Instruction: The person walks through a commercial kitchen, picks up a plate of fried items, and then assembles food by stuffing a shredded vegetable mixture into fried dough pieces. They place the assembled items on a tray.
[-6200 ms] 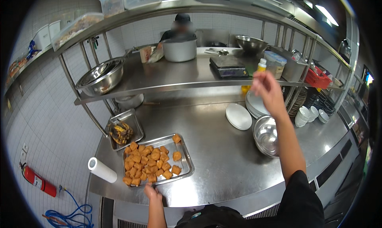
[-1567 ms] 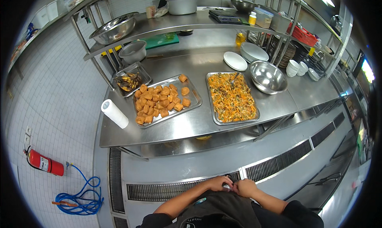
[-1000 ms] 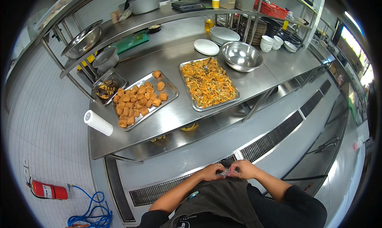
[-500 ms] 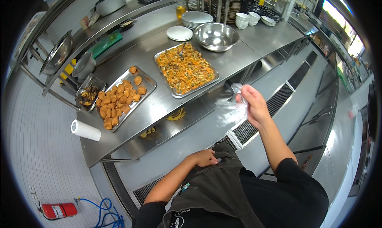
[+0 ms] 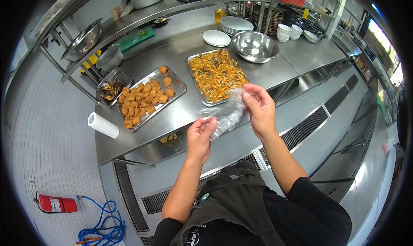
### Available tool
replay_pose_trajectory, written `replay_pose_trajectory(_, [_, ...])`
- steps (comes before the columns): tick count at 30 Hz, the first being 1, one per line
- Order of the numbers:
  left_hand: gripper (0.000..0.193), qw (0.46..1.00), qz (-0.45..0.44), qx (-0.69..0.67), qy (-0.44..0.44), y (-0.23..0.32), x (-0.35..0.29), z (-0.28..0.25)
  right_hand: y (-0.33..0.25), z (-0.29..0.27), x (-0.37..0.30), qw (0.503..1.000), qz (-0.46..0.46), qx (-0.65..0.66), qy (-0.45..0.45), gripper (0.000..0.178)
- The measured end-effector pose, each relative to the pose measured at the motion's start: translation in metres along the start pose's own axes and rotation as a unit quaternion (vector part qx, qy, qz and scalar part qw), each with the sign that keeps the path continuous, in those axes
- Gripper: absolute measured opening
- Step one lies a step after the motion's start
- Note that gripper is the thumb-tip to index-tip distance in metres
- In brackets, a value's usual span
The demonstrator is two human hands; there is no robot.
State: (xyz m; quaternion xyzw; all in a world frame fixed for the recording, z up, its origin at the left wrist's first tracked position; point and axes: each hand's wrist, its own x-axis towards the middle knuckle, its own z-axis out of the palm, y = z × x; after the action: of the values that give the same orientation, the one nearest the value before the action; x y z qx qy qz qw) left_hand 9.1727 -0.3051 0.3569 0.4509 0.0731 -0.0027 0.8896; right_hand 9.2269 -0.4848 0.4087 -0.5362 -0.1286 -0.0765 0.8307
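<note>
Steel worktop (image 5: 312, 55) in a kitchen, shelf (image 5: 142, 15) above, white tiled wall (image 5: 56, 125) at left with red extinguisher (image 5: 69, 205) and blue hose (image 5: 105, 229) low down. On the worktop, left to right: white roll (image 5: 103, 125) near the edge, tray (image 5: 177, 82) with brown cubes (image 5: 142, 97) mostly heaped to one side, second tray (image 5: 192, 80) full of shredded orange-green mix (image 5: 215, 70), white plates (image 5: 216, 38), steel bowl (image 5: 256, 46). Clear plastic (image 5: 228, 117), thin and crumpled, is stretched between both hands, in front of the worktop's near edge. Left hand (image 5: 199, 138) pinches one end, thumb against fingers; right hand (image 5: 260, 108) pinches the other end, higher up, fingers curled. Neither is spread. White print, partly cut by folds, on dark clothing (image 5: 228, 203); extinguisher has a pale label (image 5: 55, 204), too small to read.
</note>
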Motion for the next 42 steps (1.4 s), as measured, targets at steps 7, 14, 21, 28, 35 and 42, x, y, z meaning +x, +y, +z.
replay_pose_trajectory(7, [0.014,0.994,0.092,0.054,0.025,0.015,-0.006,-0.02,0.024,0.03,-0.016,0.975,0.203,0.003,-0.092,0.049])
replay_pose_trajectory(14, [0.008,0.991,0.106,-0.067,0.041,0.037,-0.005,-0.046,0.038,0.016,-0.007,0.974,0.211,-0.015,-0.084,0.032])
replay_pose_trajectory(21, [0.01,0.982,0.126,-0.138,0.03,0.048,-0.005,-0.056,0.051,0.013,-0.003,0.973,0.204,0.089,-0.057,0.042])
replay_pose_trajectory(28, [0.012,0.978,0.156,-0.138,0.027,0.048,0.001,-0.075,0.051,0.028,-0.005,0.976,0.182,0.106,-0.057,0.044])
replay_pose_trajectory(35, [0.044,0.674,0.53,0.481,0.184,0.04,-0.008,-0.057,0.038,0.034,0.013,0.958,0.22,0.175,-0.052,0.037])
replay_pose_trajectory(42, [0.027,0.76,0.455,0.456,0.09,0.034,0.001,-0.041,0.031,0.062,0.022,0.961,0.203,0.183,-0.034,0.035])
